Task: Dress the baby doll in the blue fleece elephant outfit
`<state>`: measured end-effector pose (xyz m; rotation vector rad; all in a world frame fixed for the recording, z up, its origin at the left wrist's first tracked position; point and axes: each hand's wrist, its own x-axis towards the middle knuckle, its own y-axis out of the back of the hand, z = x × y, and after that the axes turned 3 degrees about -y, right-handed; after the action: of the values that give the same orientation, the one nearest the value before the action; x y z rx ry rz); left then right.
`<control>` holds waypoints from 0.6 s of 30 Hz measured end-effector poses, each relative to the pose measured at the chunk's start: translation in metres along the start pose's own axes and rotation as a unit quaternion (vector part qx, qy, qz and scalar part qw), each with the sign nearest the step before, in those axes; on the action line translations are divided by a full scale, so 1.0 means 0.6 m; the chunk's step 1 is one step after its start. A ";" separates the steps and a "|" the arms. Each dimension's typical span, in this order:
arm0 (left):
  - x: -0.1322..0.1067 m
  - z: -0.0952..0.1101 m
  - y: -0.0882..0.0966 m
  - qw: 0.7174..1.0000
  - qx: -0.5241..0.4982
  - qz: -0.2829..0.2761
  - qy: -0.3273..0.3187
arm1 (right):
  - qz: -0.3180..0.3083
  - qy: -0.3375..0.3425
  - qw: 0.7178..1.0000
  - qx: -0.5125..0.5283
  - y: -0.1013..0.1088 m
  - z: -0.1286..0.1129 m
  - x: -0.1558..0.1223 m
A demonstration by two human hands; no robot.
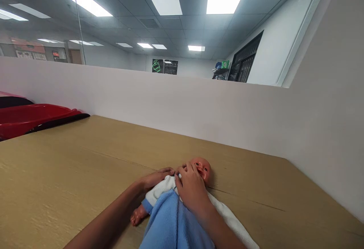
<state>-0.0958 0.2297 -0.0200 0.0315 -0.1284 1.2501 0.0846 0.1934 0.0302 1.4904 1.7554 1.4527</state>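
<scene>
A baby doll point(202, 167) lies on its back on a tan table, head pointing away from me. It wears a romper point(166, 216) with a blue front and white sleeves; one bare doll hand point(138, 215) pokes out of the blue cuff at the left. My left hand point(157, 177) is at the doll's shoulder, its fingers closed at the edge of the white cloth. Over the doll's upper chest and neck, my right hand point(191, 185) has its fingers bent onto the collar, next to the chin. My fingertips nearly meet there, and the cloth between them is mostly hidden.
The tan tabletop point(85, 165) has thin seams running across it. Behind it stands a low white wall point(176, 104) with a glass panel above. A red plastic tub point(36, 118) with a black rim sits at the far left. A white wall point(327, 135) bounds the right.
</scene>
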 end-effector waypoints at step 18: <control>-0.072 0.063 0.097 0.889 0.436 -0.116 0.074 | -0.081 0.094 0.985 0.121 -0.008 0.002 -0.056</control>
<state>-0.1670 0.2038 0.0098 0.7111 0.5680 0.9782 0.0949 0.1646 0.0156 1.3198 2.1794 1.3744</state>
